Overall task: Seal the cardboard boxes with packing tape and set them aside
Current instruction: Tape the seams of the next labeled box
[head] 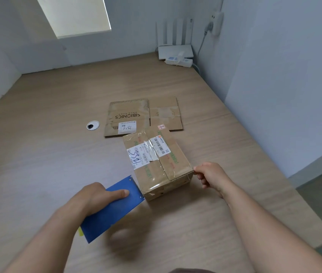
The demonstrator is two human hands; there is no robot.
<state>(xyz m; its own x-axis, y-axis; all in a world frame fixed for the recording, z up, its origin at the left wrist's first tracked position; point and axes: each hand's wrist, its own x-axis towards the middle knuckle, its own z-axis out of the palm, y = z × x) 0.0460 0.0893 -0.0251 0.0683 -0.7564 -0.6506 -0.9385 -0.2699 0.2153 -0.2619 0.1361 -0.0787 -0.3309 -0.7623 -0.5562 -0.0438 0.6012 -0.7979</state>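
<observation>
Broadly, a pale wood-grain surface (37, 154) is filling most of the view, running back to a corner of grey-white walls. Lying flat on it, past the middle, is a flattened brown carton printed with dark lettering (136, 117), carrying a white label. Just in front of that, touching or nearly touching its near edge, a closed brown cardboard box (156, 160) is sitting upright. It is bearing white shipping labels with barcodes, and glossy clear tape is running along its top seam and down its near face.

Against the box's near left corner, a flat blue tape dispenser with a toothed front edge (116, 209) is resting tilted. The left hand (95, 196) is gripping it from above, fingers wrapped around its far side and thumb lying flat on the blue plate. The right hand (209, 174) is meeting the box's near right corner, its fingers curled in and the thumb tip pressing at the edge. It seems to be pinching there, though whether on tape or on cardboard is unclear.

In the far corner a white router with upright antennas (175, 50) is standing, with a white power strip (177, 61) just before it. A small round silver cable grommet (93, 125) is sitting left of the carton.
</observation>
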